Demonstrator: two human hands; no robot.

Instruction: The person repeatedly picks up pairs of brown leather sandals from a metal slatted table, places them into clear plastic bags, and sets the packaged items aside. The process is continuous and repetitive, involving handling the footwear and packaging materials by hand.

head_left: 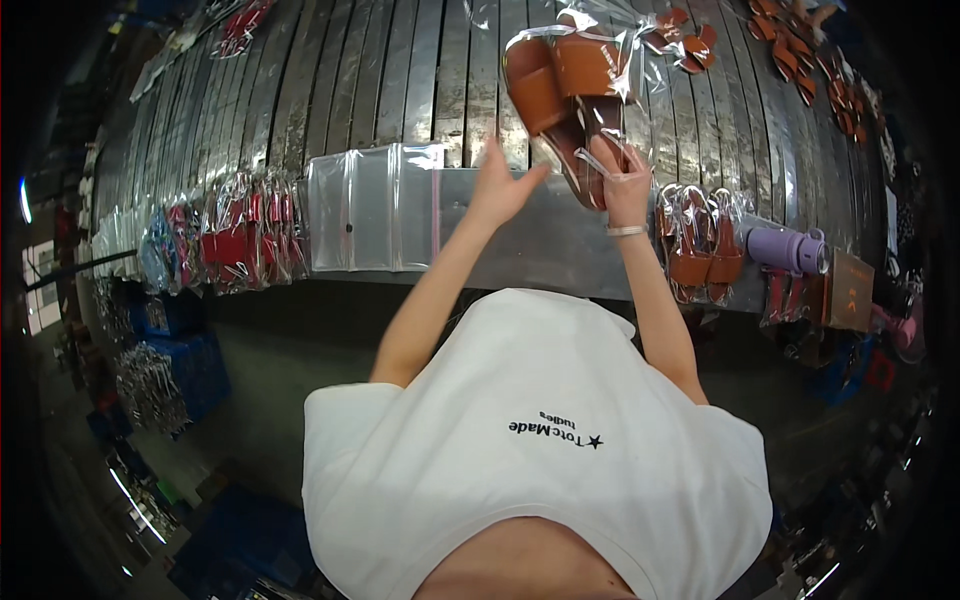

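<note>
A pair of brown slide sandals (550, 90), with a clear plastic bag (635, 75) around them, is held above the slatted metal table. Pinched at the heel end, the sandals and the open edge of the bag are in my right hand (628, 195); a pale band sits on that wrist. My left hand (503, 188) is just left of the heels, fingers and thumb apart, with nothing in it. Beside its forearm lie flat clear plastic bags (375, 212) on the near metal ledge (540, 240).
Bagged red items (250, 230) line the table's near left edge. At the right are bagged brown sandals (703, 245), a purple bottle (785, 248) and a brown carton (850, 290). More brown sandals (790, 50) lie far right. Blue crates (190, 375) stand below left.
</note>
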